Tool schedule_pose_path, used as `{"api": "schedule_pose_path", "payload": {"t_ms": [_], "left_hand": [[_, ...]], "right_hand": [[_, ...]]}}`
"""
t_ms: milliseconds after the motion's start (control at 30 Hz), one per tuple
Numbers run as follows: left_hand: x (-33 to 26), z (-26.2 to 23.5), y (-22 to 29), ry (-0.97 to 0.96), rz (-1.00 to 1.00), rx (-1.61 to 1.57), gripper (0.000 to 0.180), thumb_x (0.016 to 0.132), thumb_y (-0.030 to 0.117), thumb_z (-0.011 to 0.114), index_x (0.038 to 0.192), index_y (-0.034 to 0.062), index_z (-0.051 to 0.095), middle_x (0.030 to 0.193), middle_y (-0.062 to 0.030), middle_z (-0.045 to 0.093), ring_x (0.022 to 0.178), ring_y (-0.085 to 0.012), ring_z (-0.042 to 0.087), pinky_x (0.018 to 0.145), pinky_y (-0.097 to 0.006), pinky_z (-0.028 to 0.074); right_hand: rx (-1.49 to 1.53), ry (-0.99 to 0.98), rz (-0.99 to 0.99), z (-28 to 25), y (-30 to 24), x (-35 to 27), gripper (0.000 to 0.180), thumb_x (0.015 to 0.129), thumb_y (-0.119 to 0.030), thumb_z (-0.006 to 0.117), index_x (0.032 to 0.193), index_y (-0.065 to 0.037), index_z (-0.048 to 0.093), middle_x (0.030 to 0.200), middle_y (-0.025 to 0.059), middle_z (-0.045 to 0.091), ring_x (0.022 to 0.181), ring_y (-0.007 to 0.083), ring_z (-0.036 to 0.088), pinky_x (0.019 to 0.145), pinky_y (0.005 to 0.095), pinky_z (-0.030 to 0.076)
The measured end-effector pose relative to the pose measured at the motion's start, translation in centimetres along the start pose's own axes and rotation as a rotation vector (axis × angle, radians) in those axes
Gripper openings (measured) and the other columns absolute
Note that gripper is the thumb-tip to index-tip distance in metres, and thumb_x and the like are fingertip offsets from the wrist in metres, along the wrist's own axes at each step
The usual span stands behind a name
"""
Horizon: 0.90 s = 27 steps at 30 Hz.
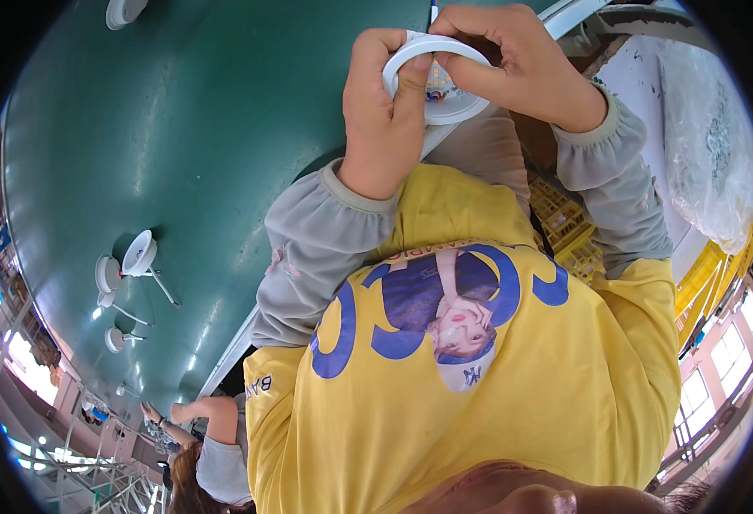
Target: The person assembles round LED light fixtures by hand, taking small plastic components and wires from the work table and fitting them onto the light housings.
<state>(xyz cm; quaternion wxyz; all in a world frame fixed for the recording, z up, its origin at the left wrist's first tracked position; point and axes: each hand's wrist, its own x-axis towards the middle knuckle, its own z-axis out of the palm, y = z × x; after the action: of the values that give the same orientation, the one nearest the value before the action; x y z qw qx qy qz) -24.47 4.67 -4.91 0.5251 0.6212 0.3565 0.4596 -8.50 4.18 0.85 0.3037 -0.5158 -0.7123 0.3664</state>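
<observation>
Both hands, left hand [385,103] and right hand [513,60], pinch a white ring-shaped lamp housing [436,81] above the green tabletop [179,128], seemingly fitting its rim, which calls for even pressing.

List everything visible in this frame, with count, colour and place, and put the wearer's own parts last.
Round lamp housing: one, white, top centre, held by both hands.
Similar lamp parts: about four, white, on the table at left.
Table: one, dark green, left and top.
Plastic bag: one, clear, right.
Crates: yellow, right of centre.
Co-worker's arm: one, lower left.
Left hand: grip on the housing's rim.
Right hand: grip on its upper edge.
</observation>
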Motion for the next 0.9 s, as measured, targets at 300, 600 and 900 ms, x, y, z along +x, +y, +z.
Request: {"api": "schedule_pose_path", "payload": {"t_ms": [300,600,900], "left_hand": [[-0.3,-0.1,1.1,-0.005,-0.008,0.080,0.017,0.090,0.016,0.050,0.095,0.0003,0.046,0.081,-0.0088,0.051,0.070,-0.0162,0.051,0.064,-0.028,0.043],[-0.4,-0.1,0.9,0.008,0.036,0.102,0.015,0.090,0.015,0.050,0.095,0.0014,0.045,0.080,-0.0091,0.051,0.069,-0.0167,0.051,0.063,-0.028,0.043],[-0.6,-0.1,1.3,0.005,0.070,0.115,0.013,0.089,0.012,0.049,0.097,0.0013,0.046,0.080,-0.0082,0.051,0.069,-0.0144,0.050,0.062,-0.027,0.043]], "right_hand": [[0.062,0.027,0.074,0.3,-0.1,0.0,0.017,0.068,-0.014,0.063,0.078,-0.001,0.060,0.056,0.0085,0.052,0.046,0.0130,0.047,0.043,0.0258,0.035],[0.030,0.030,0.031,0.5,0.3,0.1,0.015,0.068,-0.014,0.062,0.075,0.000,0.059,0.055,0.0080,0.051,0.047,0.0110,0.045,0.043,0.0254,0.033],[0.111,0.063,0.051,0.9,0.0,-0.2,0.015,0.070,-0.015,0.063,0.073,-0.001,0.059,0.054,0.0047,0.049,0.048,0.0075,0.042,0.043,0.0246,0.031]]}}
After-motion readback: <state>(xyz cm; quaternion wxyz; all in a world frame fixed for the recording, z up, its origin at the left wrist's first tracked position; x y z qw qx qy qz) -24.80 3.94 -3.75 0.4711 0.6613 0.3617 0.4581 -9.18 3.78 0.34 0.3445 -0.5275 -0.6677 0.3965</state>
